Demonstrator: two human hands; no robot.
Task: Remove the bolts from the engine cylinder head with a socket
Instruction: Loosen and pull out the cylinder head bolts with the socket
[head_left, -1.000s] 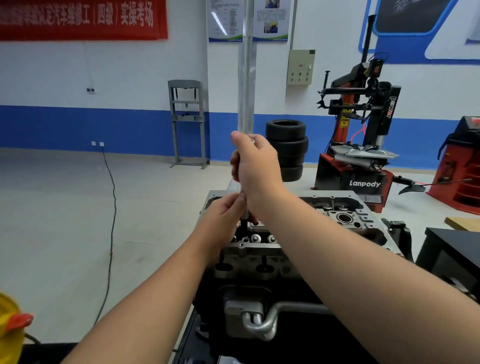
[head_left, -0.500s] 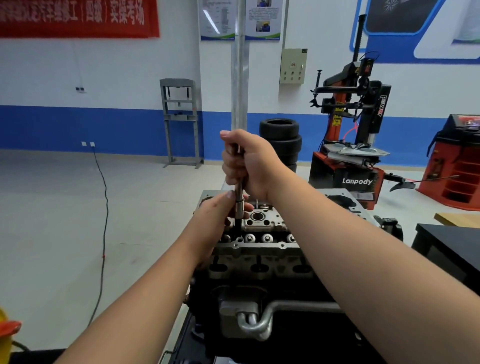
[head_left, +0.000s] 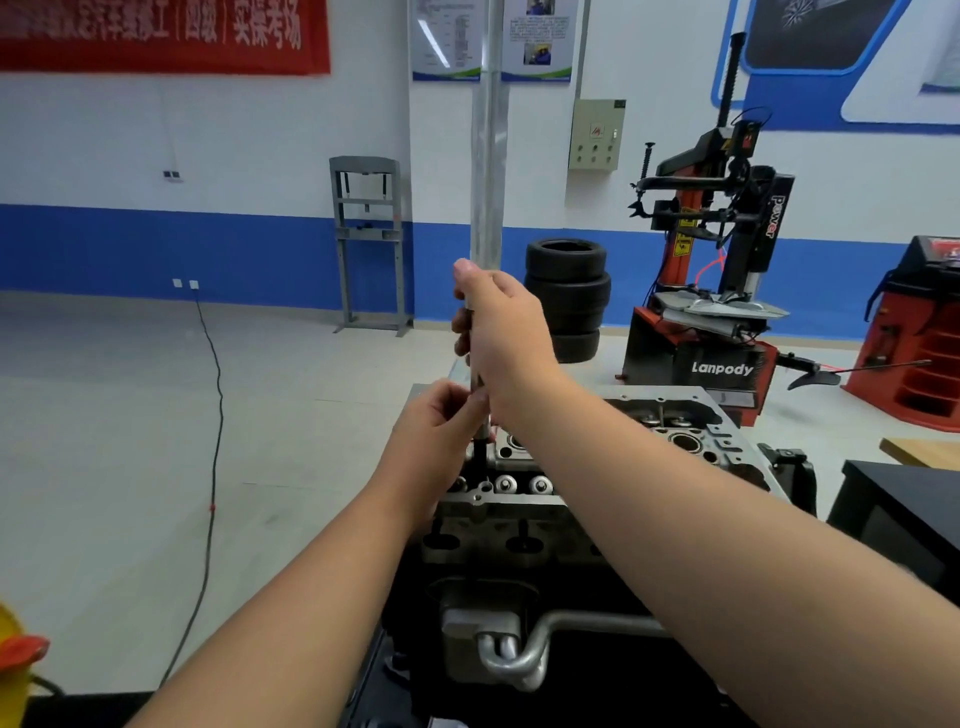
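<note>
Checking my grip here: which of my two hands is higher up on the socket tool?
The right hand, wrapped round the socket tool above; the left hand pinches it lower, just above the cylinder head.

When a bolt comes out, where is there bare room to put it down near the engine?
Bare room: the black table at right, beside the engine. The cylinder head is crowded, and both hands, left hand and right hand, hold the socket tool there.
</note>
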